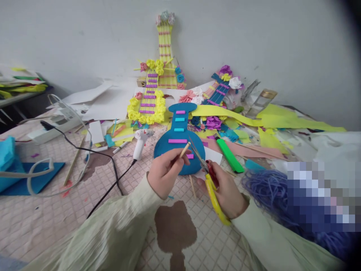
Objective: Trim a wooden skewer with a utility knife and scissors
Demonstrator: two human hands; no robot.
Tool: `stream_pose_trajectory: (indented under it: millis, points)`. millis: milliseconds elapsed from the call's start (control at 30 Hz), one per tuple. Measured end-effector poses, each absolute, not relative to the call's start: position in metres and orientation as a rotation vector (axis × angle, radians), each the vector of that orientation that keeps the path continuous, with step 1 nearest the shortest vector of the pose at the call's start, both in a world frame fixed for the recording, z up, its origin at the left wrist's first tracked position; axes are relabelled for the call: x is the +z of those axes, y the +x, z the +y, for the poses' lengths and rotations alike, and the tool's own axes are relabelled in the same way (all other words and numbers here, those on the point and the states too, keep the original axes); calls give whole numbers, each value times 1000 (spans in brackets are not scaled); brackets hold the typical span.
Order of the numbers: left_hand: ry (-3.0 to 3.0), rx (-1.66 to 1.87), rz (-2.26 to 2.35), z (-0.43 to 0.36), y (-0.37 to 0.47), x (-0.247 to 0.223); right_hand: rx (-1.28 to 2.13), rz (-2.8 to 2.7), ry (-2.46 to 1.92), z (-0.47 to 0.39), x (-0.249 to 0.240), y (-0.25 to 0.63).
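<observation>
Between the fingers of my left hand is a short wooden stick, its tip pointing up and right. My right hand grips a pair of scissors with yellow handles, the blades slightly apart and close to the stick. Behind both hands lies a blue guitar-shaped cutout with purple and light-blue strips across its neck and body. My left fingers hide part of its lower body. Another thin stick rests on the table between my hands.
A white glue gun with a black cord stands left of the cutout. Decorated paper guitars lean at the wall. To the right are a green cutter, yellow crepe paper and purple yarn. Paper scraps litter the table.
</observation>
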State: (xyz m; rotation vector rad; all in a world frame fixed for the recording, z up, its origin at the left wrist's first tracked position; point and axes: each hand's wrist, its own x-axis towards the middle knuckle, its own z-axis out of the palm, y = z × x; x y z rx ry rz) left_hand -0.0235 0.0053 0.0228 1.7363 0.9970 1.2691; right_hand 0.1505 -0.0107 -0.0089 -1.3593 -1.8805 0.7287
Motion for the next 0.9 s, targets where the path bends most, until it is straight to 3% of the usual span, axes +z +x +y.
stream_pose_trajectory:
  millis: [900]
  points:
    - [2117, 1077, 1240, 3, -24, 26, 688, -1945, -1396, -12, -18, 153]
